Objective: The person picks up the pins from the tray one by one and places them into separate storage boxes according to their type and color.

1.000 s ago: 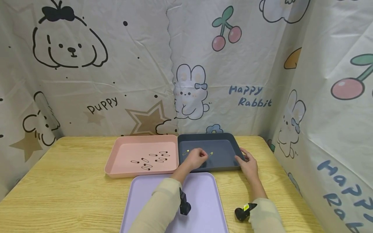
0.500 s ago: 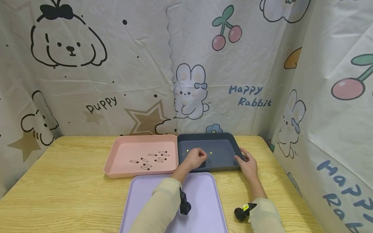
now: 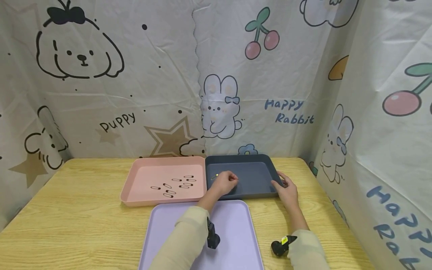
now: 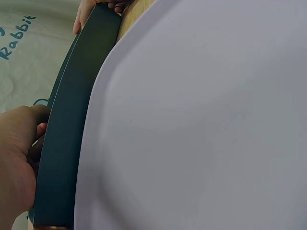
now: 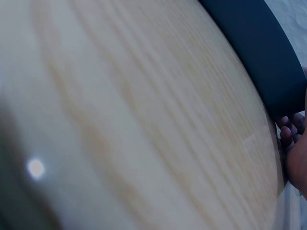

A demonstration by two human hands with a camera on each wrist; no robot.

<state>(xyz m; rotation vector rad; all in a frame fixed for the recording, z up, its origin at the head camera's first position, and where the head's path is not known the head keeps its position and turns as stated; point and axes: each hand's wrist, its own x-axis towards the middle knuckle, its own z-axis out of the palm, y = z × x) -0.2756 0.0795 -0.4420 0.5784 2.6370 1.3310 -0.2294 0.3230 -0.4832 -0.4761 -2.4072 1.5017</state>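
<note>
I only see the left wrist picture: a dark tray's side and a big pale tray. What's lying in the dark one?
Observer: The head view shows a yellowish pin lying in the dark tray, beside the left hand.
Operator: Ooh! Are there more pins anywhere?
Observer: Yes, several dark pins lie in the pink tray, left of the dark one.
Operator: And any animals on the cloth?
Observer: Yes, a big puppy face is drawn at its upper left.

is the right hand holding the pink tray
No, the right hand holds the right end of the dark blue tray, while the pink tray stands on that tray's left side.
</note>
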